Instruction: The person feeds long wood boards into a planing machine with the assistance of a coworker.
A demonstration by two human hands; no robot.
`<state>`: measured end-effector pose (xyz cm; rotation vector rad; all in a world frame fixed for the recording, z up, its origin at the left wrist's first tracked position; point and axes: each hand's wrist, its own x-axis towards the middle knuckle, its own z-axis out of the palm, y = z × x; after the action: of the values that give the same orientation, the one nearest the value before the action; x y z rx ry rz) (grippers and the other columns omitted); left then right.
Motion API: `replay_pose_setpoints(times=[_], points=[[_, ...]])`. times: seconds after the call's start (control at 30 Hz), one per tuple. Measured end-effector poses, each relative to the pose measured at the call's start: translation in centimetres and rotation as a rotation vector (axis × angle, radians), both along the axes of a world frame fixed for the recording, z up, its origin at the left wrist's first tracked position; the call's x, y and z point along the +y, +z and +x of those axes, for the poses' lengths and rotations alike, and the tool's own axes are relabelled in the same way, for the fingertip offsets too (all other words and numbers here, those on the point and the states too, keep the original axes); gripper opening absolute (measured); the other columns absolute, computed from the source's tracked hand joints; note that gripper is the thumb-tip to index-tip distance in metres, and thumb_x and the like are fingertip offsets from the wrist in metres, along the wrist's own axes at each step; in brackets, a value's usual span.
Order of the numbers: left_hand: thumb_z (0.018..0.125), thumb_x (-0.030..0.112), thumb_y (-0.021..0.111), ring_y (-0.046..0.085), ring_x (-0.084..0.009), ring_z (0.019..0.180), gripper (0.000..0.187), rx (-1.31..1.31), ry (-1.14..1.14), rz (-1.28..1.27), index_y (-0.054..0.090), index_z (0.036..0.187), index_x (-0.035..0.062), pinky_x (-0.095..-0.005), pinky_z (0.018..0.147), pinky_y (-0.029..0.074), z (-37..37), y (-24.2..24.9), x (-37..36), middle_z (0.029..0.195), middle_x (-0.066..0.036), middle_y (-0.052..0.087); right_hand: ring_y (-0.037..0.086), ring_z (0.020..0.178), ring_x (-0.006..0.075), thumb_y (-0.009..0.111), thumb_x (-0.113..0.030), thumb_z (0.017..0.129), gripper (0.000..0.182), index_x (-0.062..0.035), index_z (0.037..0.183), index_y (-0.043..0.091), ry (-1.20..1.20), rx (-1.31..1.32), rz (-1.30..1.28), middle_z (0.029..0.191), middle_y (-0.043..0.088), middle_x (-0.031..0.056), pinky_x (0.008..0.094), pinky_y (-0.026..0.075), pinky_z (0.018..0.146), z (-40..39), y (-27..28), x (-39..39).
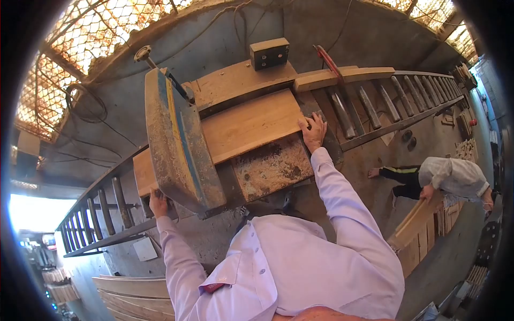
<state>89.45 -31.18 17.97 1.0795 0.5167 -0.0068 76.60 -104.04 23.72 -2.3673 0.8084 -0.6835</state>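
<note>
A wide wooden board lies across the saw machine's table, passing under a dusty saw guard with blue and yellow stripes. My right hand grips the board's right end, with the thumb on top and the fingers bent over the corner. At the other end, left of the guard, my left hand holds the board's near edge, fingers curled and partly hidden. The guard covers the middle-left stretch of the board. Sawdust lies on the metal table plate in front of it.
Roller conveyors extend right and left of the machine. A switch box stands behind the board, near a red-handled clamp. Stacked planks lie at lower left. Another person handles boards at the right.
</note>
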Motion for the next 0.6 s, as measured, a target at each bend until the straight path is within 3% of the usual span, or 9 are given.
replay_pose_setpoints(times=[0.1,0.17,0.3,0.37,0.43,0.5,0.53,0.57,0.6], points=[[0.100,0.029,0.063,0.066,-0.0282,0.105,0.034,0.022,0.005,0.021,0.060,0.123,0.0031,-0.0463,0.088,0.056,1.5,-2.2,0.8,0.113,-0.010,0.067,0.034,0.146,0.0302,0.065,-0.052,0.091,0.050,-0.0113,0.118,0.073,-0.026,-0.034,-0.020,0.148,0.051,0.0129,0.0470,0.012,0.124,0.1,-0.8,-0.4],[0.101,0.028,0.062,0.066,-0.0284,0.105,0.033,0.004,-0.061,-0.075,0.060,0.121,0.0024,-0.0450,0.088,0.057,0.9,0.1,-1.0,0.114,-0.010,0.067,0.037,0.144,0.0304,0.065,-0.051,0.091,0.049,-0.0100,0.118,0.073,-0.056,-0.070,-0.011,0.148,0.052,0.0133,0.0465,0.014,0.123,0.5,-1.9,-0.9],[0.100,0.026,0.063,0.066,-0.0294,0.106,0.033,-0.001,-0.048,-0.103,0.061,0.122,0.0017,-0.0436,0.087,0.057,0.0,0.9,-2.6,0.116,-0.010,0.068,0.050,0.131,0.0330,0.065,-0.046,0.091,0.046,-0.0082,0.115,0.073,-0.086,-0.082,-0.121,0.139,0.059,0.0153,0.0469,0.030,0.114,0.9,-1.6,-1.0],[0.100,0.023,0.063,0.065,-0.0283,0.106,0.032,-0.192,-0.268,0.498,0.061,0.122,0.0013,-0.0429,0.088,0.057,-1.7,2.4,-3.9,0.114,-0.012,0.068,0.054,0.124,0.0346,0.065,-0.044,0.091,0.044,-0.0076,0.114,0.073,-0.026,-0.078,-0.179,0.134,0.062,0.0163,0.0476,0.037,0.108,0.7,-1.8,-1.6],[0.097,0.019,0.066,0.065,-0.0265,0.106,0.029,-0.171,-0.404,1.349,0.063,0.121,0.0029,-0.0417,0.087,0.057,-4.0,8.0,-6.4,0.113,-0.013,0.068,0.058,0.116,0.0368,0.066,-0.042,0.090,0.041,-0.0074,0.111,0.073,-0.075,-0.102,-0.253,0.128,0.064,0.0174,0.0475,0.042,0.101,1.4,-3.5,-2.2],[0.089,0.010,0.073,0.064,-0.0242,0.096,0.031,-0.115,-0.213,0.881,0.066,0.119,0.0077,-0.0410,0.082,0.057,-1.3,-2.4,-1.4,0.104,-0.015,0.065,0.062,0.108,0.0404,0.071,-0.044,0.086,0.045,-0.0054,0.109,0.073,-0.127,-0.184,-0.163,0.121,0.067,0.0207,0.0473,0.045,0.100,1.7,-2.4,-0.9],[0.091,0.007,0.069,0.064,-0.0265,0.096,0.029,-0.178,-0.369,1.498,0.065,0.120,0.0067,-0.0421,0.084,0.058,-3.6,6.0,-5.3,0.102,-0.014,0.062,0.055,0.118,0.0368,0.074,-0.047,0.084,0.053,-0.0053,0.115,0.071,-0.080,-0.126,-0.062,0.130,0.064,0.0149,0.0451,0.042,0.105,1.7,-2.9,-1.3],[0.093,0.009,0.068,0.066,-0.0292,0.096,0.026,-0.108,-0.322,1.022,0.061,0.117,0.0032,-0.0441,0.082,0.060,-3.1,5.7,-5.5,0.107,-0.016,0.061,0.055,0.120,0.0363,0.073,-0.052,0.085,0.056,-0.0045,0.115,0.072,-0.036,-0.047,-0.131,0.132,0.062,0.0166,0.0450,0.041,0.106,1.8,-3.1,-1.7],[0.094,0.011,0.067,0.067,-0.0319,0.096,0.026,-0.086,-0.109,0.362,0.058,0.115,-0.0003,-0.0461,0.080,0.062,-2.4,5.3,-5.6,0.112,-0.018,0.060,0.055,0.127,0.0379,0.069,-0.053,0.088,0.057,-0.0038,0.117,0.071,-0.065,0.014,-0.173,0.138,0.059,0.0203,0.0444,0.041,0.108,1.7,-2.5,-1.2]])
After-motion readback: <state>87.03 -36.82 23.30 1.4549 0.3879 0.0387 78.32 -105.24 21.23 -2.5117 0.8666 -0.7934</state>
